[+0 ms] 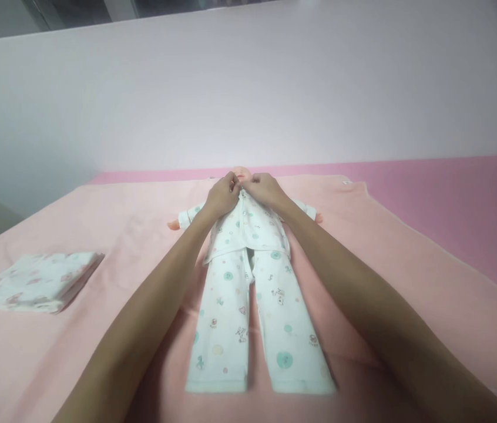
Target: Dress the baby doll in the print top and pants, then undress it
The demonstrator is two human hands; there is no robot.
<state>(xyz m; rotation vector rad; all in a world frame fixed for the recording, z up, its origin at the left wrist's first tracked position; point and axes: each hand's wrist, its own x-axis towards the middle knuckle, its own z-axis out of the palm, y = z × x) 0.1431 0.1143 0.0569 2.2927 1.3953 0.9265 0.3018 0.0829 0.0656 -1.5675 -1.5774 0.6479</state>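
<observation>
A baby doll (241,172) lies on its back, its head at the far end and its arms stretched out sideways. It wears a white printed shirt (248,226) and matching trousers (226,329) whose legs point toward me. At the neck of the shirt, my left hand (225,194) pinches the collar from the left side. My right hand (265,189) pinches the collar from the right, close to the other hand. The fingertips nearly meet below the doll's chin, and they partly hide the collar. Small fasteners run down the shirt front.
A folded white printed cloth (39,281) lies at the left on the peach blanket (134,235). Pink surface (442,211) shows at the right and along the back. A pale wall or panel (275,88) rises behind the doll.
</observation>
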